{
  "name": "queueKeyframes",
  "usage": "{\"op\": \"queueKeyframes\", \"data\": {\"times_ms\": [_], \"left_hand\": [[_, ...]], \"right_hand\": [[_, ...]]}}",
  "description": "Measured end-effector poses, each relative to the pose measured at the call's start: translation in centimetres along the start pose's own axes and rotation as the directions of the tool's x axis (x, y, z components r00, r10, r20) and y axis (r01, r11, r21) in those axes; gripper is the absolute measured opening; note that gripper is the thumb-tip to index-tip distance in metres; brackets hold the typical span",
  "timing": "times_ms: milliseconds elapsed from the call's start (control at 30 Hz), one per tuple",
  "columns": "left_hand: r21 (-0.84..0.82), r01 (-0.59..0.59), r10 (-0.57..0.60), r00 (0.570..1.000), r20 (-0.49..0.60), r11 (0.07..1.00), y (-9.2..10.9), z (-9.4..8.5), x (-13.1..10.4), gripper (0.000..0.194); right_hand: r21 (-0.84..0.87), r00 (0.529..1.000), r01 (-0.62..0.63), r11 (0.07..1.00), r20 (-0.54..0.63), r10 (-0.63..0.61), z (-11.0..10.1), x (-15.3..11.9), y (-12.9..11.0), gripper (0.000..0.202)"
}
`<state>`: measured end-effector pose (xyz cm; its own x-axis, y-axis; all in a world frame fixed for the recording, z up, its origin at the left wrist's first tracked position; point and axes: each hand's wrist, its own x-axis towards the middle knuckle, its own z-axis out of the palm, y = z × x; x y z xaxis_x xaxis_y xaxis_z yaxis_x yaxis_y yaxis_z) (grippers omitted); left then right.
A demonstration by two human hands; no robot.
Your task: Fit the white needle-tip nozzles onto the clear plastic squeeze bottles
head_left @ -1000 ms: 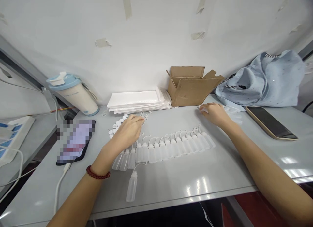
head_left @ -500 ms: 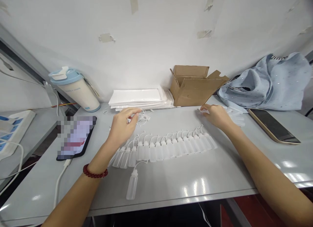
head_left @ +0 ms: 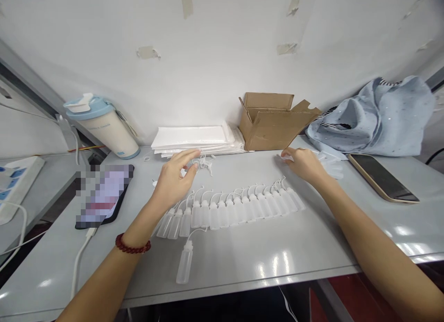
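My left hand hovers over the table with thumb and fingers apart, beside a small heap of white caps and thin tubes. It holds nothing that I can see. My right hand is in front of the cardboard box, its fingers bent and slightly apart, with nothing visible in them. Several translucent dropper bottles, with thin tubes on their caps, lie side by side in a long row below the hands. One more dropper bottle lies alone nearer the table edge. Loose clear plastic pieces lie right of my right hand.
Against the wall stand a cardboard box, a stack of white envelopes and a cream tumbler. A charging phone lies left; another phone and blue cloth lie right. A power strip is far left.
My left thumb and fingers have spread a little wider beside the small white parts. My right hand stays nearly in place. The whole view has shifted slightly.
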<state>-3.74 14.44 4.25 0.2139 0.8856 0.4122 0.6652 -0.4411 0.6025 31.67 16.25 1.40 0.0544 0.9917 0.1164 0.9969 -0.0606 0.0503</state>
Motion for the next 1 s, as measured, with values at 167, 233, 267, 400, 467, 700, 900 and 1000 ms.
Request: {"op": "queueKeyframes", "data": {"times_ms": [167, 233, 267, 400, 467, 700, 900, 1000], "left_hand": [[-0.006, -0.075, 0.075, 0.996, -0.046, 0.997, -0.3, 0.1, 0.0, 0.038], [-0.007, -0.103, 0.102, 0.993, -0.063, 0.995, -0.2, 0.2, -0.1, 0.039], [-0.005, -0.111, 0.111, 0.991, -0.072, 0.994, -0.2, 0.2, -0.1, 0.04], [0.054, -0.021, 0.02, 1.0, 0.007, 0.998, -0.5, 0.6, -0.2, 0.042], [0.086, 0.025, -0.032, 0.997, 0.071, 0.996, -0.6, 0.9, -0.2, 0.039], [0.098, -0.063, 0.063, 0.998, 0.008, 0.993, 0.0, 0.9, -0.5, 0.042], [0.136, -0.13, 0.137, 0.99, -0.043, 0.982, 0.8, 0.8, -0.8, 0.044], [0.166, -0.079, 0.071, 0.996, 0.056, 0.983, 0.3, 1.0, -0.7, 0.04]], "right_hand": [[0.002, 1.0, 0.005, 1.0, -0.008, -0.005, 0.2, 0.1, 0.0, 0.027], [0.002, 1.0, 0.008, 1.0, -0.013, -0.008, 0.3, 0.1, 0.1, 0.026], [0.002, 1.0, 0.01, 1.0, -0.016, -0.009, 0.3, 0.1, 0.1, 0.026], [0.004, 1.0, 0.017, 1.0, -0.024, -0.016, 0.3, 0.1, 0.1, 0.027], [0.006, 1.0, 0.02, 1.0, -0.024, -0.02, 0.3, 0.0, 0.1, 0.027], [0.007, 0.999, 0.016, 1.0, -0.029, -0.016, 0.4, 0.0, 0.1, 0.028], [0.014, 0.999, 0.026, 1.0, -0.032, -0.026, 0.4, 0.0, 0.1, 0.029], [0.019, 0.999, 0.029, 0.999, -0.035, -0.028, 0.4, 0.0, 0.1, 0.028]]}}
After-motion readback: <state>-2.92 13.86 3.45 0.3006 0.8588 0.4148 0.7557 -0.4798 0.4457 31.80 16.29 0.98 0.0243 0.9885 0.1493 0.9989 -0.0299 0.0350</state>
